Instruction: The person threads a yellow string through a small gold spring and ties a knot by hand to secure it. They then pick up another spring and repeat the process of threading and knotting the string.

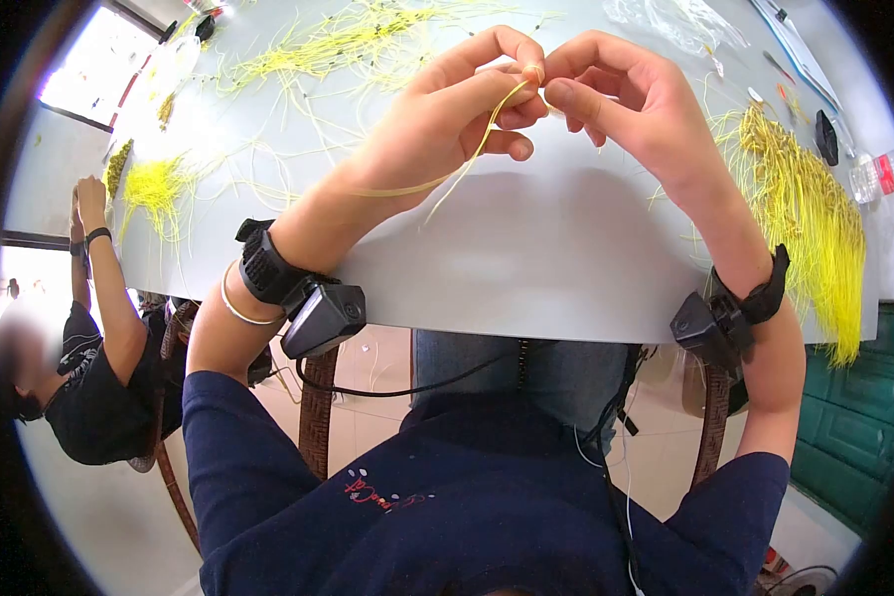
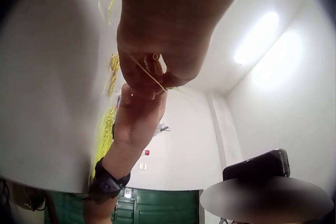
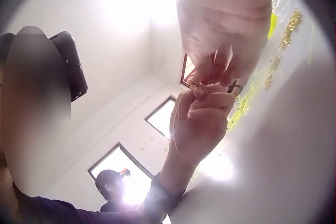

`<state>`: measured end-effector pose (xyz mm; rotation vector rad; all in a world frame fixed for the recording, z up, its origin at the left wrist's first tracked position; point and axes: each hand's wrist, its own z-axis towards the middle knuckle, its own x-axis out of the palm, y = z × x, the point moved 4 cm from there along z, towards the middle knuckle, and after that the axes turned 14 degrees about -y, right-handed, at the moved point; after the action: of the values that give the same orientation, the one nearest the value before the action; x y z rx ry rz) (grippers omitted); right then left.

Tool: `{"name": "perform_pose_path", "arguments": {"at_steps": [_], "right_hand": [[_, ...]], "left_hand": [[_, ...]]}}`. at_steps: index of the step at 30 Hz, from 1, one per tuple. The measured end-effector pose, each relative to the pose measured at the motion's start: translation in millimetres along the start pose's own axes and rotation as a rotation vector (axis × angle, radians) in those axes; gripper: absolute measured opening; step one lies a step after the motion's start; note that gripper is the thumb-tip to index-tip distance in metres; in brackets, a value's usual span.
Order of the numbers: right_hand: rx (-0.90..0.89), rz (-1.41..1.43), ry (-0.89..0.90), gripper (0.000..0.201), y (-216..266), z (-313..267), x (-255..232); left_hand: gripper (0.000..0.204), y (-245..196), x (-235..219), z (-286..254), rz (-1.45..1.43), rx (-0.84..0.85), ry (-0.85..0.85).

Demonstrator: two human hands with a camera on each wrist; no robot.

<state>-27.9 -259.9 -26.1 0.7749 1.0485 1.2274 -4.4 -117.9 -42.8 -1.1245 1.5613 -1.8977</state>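
Left hand (image 1: 447, 109) above the surface (image 1: 526, 268), fingers pinching a thin yellow cord (image 1: 486, 132), its length trailing down toward the left wrist. Right hand (image 1: 634, 94) close against it, fingers bent; cannot tell if gripping. Yellow bundle (image 1: 815, 228) at right; loose strands (image 1: 343, 42) far left.

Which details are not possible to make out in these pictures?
Yellow cord at the fingertips: head view, partly covered by the left hand.
Whether the right hand pinches it: head view, its own fingers hide this.
Lettering on the bottle: head view, too small.
Clear plastic: head view, cut off by top edge.
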Motion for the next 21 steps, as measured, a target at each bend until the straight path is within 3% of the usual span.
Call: {"name": "perform_pose_path", "arguments": {"at_steps": [3, 6, 9, 12, 14, 17, 21], "right_hand": [[0.008, 0.034, -0.055, 0.015, -5.3, -1.4, 2.3], [0.011, 0.103, -0.100, 0.011, -7.6, -3.6, 5.8], [-0.112, 0.092, -0.167, 0.008, -1.8, -5.6, 6.9], [-0.064, 0.047, -0.182, 0.007, -1.1, -6.6, 4.9], [0.094, 0.215, -0.063, 0.009, -9.4, -5.5, 7.6], [0.185, 0.351, -0.070, 0.011, -13.9, -6.1, 10.9], [0.068, 0.202, -0.090, 0.012, -8.3, -4.4, 6.2]], "left_hand": [[0.005, -0.9, -1.2, -0.1, 0.057, 0.001, -0.035], [0.005, 0.5, -5.2, 0.5, -0.023, -0.027, 0.041], [0.004, 1.2, -6.1, 0.0, -0.004, -0.038, -0.011], [0.002, -1.0, -4.3, -0.1, 0.001, -0.023, -0.003], [0.002, -2.1, -2.5, -0.4, 0.034, -0.025, 0.014], [0.005, -2.5, -0.6, -0.5, 0.120, -0.011, -0.018], [0.005, -0.5, -6.8, 2.8, 0.167, 0.063, 0.000]]}}
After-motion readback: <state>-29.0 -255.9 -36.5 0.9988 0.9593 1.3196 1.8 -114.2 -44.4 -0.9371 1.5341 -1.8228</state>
